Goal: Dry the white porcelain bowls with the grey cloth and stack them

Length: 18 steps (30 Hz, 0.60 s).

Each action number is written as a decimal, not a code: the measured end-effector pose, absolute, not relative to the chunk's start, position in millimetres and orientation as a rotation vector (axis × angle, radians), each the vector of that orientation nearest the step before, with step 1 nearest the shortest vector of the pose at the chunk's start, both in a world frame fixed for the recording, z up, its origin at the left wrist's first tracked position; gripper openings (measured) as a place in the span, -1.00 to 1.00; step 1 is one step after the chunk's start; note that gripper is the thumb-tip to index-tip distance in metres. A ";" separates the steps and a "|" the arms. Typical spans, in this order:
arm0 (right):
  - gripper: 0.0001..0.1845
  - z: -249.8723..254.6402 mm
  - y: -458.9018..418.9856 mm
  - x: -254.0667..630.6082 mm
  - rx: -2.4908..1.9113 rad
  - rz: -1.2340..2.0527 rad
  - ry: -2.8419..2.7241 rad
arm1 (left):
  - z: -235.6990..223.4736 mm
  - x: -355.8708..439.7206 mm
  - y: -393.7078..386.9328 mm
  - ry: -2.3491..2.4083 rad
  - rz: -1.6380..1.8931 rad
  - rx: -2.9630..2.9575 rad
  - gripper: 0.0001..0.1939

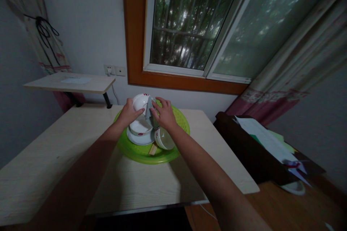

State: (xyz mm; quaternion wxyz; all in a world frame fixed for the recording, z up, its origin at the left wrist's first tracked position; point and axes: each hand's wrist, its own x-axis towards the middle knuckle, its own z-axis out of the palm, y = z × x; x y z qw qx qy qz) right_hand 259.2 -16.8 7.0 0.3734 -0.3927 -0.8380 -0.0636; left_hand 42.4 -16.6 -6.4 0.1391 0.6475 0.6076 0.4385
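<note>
Beyond the pale table (pixel 146 187) we had a wall with a wood-framed window (pixel 184 32), a tied curtain (pixel 29 0) at its far left and a looser curtain (pixel 287 68) sloping down at the right. On the table's back left corner stood a small raised shelf (pixel 94 85) bearing a sheet of paper (pixel 76 80), near a pair of wall sockets (pixel 114 70). Off the right end sat a dark brown piece of furniture (pixel 230 144) strewn with papers (pixel 260 137).

Before us, near the table's back edge, lay a round green basket (pixel 162 159). Within it a second bowl (pixel 141 126) stood on a white plate (pixel 138 140), some light wooden sticks (pixel 153 149) lay in front, and a tilted bowl (pixel 165 139) sat just beside the plate, partly under our right wrist. Our forearms covered portions of the basket's rim on both sides.

Above this crockery, between our hands, the white bowl (pixel 138 103) was held aslant. Our left hand (pixel 127 113) gripped it from the left; our right hand (pixel 165 113) pinched a grey cloth (pixel 148 110) against its right side (the fingertips behind the cloth were hidden from us).
</note>
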 end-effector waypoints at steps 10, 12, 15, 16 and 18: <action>-0.48 5.1 -16.1 263.4 -0.949 -0.168 -2.190 | -4.0 44.1 -20.0 1.804 1.205 1.884 -0.38; -0.48 7.1 -19.6 261.2 -0.919 -0.179 -2.233 | -4.7 44.8 -20.2 1.795 1.187 1.906 -0.39; -0.49 9.8 -24.6 257.2 -0.884 -0.177 -2.295 | -5.1 45.5 -20.4 1.785 1.190 1.916 -0.39; -0.49 10.5 -25.7 256.0 -0.882 -0.174 -2.306 | -4.8 45.6 -20.5 1.777 1.202 1.915 -0.39; -0.49 11.5 -26.9 254.4 -0.888 -0.171 -2.306 | -4.0 45.7 -20.7 1.755 1.224 1.908 -0.39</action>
